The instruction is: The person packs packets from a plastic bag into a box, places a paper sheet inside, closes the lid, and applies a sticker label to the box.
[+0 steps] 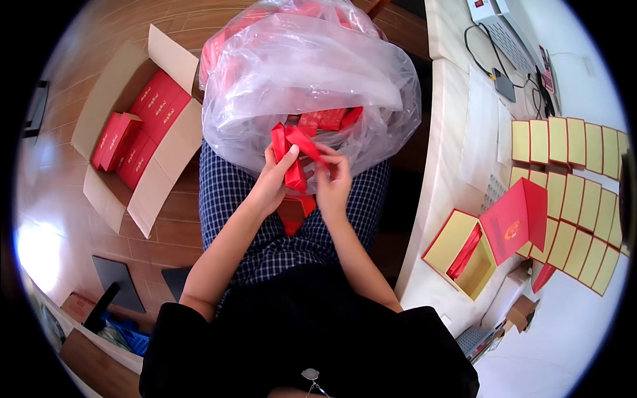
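Left hand (269, 179) grips a narrow red packet (295, 176), thumb pressed on its front, fingers closed around it. Right hand (334, 182) has its fingers bent and pinched at a red flap (306, 146) that slants across from the packet's top; exact contact at the fingertips is hard to make out. Both hands sit over the lap, near each other, at the mouth of a big clear plastic bag (298, 73). More red packets (325, 119) show inside the bag. Another red piece (292, 213) lies between the thighs, on or by the checked trousers (222, 189). Off to the person's left, an open cardboard box (169, 176) on the wood floor (162, 255) contains red boxes (156, 103) with gold print. To the right, the desk (415, 255) carries an open red gift box (511, 225), cream inside, with a shiny red item (466, 252) in one compartment. Beyond it, rows of cream-faced boxes (574, 199) with red edges. Farther up, a white device (507, 30) and black cables (488, 50).
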### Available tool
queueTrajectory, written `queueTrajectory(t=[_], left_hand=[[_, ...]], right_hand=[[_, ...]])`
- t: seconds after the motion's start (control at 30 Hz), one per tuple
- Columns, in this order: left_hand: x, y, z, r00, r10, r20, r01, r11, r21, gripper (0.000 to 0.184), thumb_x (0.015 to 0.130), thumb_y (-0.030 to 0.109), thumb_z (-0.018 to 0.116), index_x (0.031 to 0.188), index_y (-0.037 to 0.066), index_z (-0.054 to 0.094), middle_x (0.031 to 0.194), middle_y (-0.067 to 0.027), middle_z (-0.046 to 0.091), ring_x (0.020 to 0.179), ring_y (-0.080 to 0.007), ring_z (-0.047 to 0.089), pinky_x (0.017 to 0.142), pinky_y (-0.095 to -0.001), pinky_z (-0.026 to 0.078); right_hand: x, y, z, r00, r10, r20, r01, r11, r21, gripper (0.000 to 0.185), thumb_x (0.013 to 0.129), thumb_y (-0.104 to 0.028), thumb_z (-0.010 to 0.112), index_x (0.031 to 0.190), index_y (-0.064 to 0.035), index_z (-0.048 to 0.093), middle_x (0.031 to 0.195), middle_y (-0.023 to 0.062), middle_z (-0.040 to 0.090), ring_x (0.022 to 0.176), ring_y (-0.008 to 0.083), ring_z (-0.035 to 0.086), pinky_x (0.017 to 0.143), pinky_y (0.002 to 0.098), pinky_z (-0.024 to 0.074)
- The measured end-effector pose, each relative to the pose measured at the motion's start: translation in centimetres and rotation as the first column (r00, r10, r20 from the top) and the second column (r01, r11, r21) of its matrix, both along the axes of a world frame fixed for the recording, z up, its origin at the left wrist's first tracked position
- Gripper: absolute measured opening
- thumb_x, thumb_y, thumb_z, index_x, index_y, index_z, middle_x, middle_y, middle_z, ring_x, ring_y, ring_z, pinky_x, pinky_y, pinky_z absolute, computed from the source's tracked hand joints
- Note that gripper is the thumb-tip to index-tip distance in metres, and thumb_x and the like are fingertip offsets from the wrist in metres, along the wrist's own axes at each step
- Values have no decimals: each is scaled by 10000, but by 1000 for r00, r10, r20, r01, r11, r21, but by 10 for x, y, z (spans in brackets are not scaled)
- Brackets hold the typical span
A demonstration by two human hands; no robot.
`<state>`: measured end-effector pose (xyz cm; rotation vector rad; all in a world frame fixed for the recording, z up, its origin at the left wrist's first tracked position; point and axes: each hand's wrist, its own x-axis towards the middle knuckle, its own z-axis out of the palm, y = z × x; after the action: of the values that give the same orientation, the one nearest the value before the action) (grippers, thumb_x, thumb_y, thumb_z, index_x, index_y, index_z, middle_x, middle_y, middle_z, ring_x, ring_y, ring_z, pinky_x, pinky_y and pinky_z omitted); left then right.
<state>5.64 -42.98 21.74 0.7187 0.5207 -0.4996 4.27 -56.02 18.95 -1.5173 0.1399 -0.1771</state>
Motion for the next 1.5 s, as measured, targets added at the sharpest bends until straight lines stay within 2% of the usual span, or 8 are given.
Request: queueTrajectory(t=[0.23,0.3,0.43,0.67,0.93,1.03,1.27,1.5], left_hand=[[7,12,-1,990,-3,142,-25,980,198,784,879,229,678,1422,117,123,1280,-124,444,1110,-210,550,879,-360,495],[4,14,3,992,-21,122,-3,980,197,784,881,215,672,1422,116,114,1268,-140,452,1056,-209,587,844,-348,513],[-2,11,4,992,-13,122,-9,983,186,773,888,199,658,1420,113,103,1194,-156,503,982,-213,624,801,-333,530],[-13,20,8,995,8,102,-28,981,193,679,916,204,613,1410,94,159,1256,-135,460,1072,-251,597,864,-378,527],[-11,22,5,996,1,84,-15,987,160,748,905,189,629,1431,107,102,1197,-146,500,1011,-241,611,825,-363,529],[-10,21,7,993,-21,112,0,982,188,682,924,193,601,1420,114,139,1252,-140,459,1079,-261,594,872,-381,522],[-14,13,7,973,-15,230,-31,981,192,766,883,128,651,1429,99,115,1196,-158,516,1026,-227,613,852,-341,518],[-15,-16,41,710,-179,681,-281,814,508,906,821,62,682,1472,96,53,1357,-191,374,1260,-256,425,1059,-390,349]], right_hand=[[23,-21,5,936,316,157,-222,872,-436,271,948,-223,516,1078,4,590,1219,174,589,1156,300,532,1007,387,380],[57,-21,-14,978,-19,-208,-56,937,-346,290,937,-192,545,1108,41,572,1144,180,601,1068,288,568,975,355,405],[135,-45,-113,939,-285,-191,113,783,-612,466,834,-208,659,1189,57,516,1201,240,558,1097,374,554,978,422,417],[190,-66,-155,987,-147,-67,39,617,-786,516,821,-346,609,1208,-6,577,1232,223,585,1162,374,535,1006,434,397],[153,-56,-87,991,-93,-96,-25,577,-816,353,888,-258,529,1085,18,624,1012,267,629,967,422,598,847,467,460],[107,-39,-33,980,-105,166,196,585,-787,232,902,-137,525,1024,35,622,979,246,635,936,412,605,812,464,466],[14,-39,39,974,-106,199,216,685,-696,138,875,-78,627,969,24,629,841,166,629,789,270,629,724,330,492],[-2,-50,126,997,32,73,31,685,-728,178,900,-112,582,1003,17,650,865,200,658,791,330,648,715,363,495]])
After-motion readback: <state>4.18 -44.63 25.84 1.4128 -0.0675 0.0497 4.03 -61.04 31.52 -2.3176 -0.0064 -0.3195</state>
